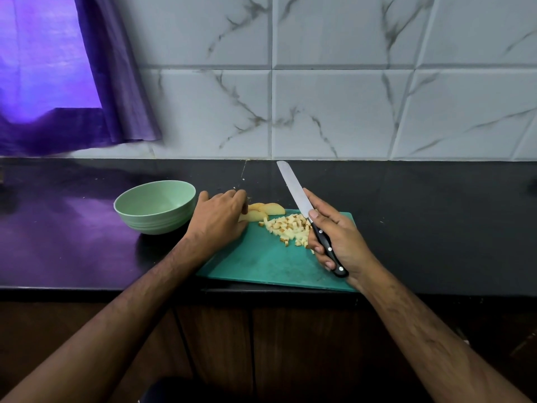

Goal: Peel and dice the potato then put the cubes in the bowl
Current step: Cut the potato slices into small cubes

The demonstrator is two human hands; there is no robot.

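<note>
We're at the green cutting board (261,263) on the dark bench (421,199), and the dicing is only partly done: a heap of potato cubes (290,228) sits on the board's far half, while uncut potato slices (266,211) lie at the board's far-left corner, some hanging past its edge. Our left hand (220,219) curls its fingers onto those slices, and our right hand (334,237) is wrapped around the black handle of the knife (296,190), blade lifted clear of the board and pointing away towards the tiled wall. The bowl (155,210), just left of the board, looks empty. Here's the risk as we see it: the slices straddle the board's edge, so cutting there could rock them and send the blade sliding towards our curled fingertips. Our right hand also hovers right against the cube heap, so a careless sweep could scatter cubes off the board's right side.
</note>
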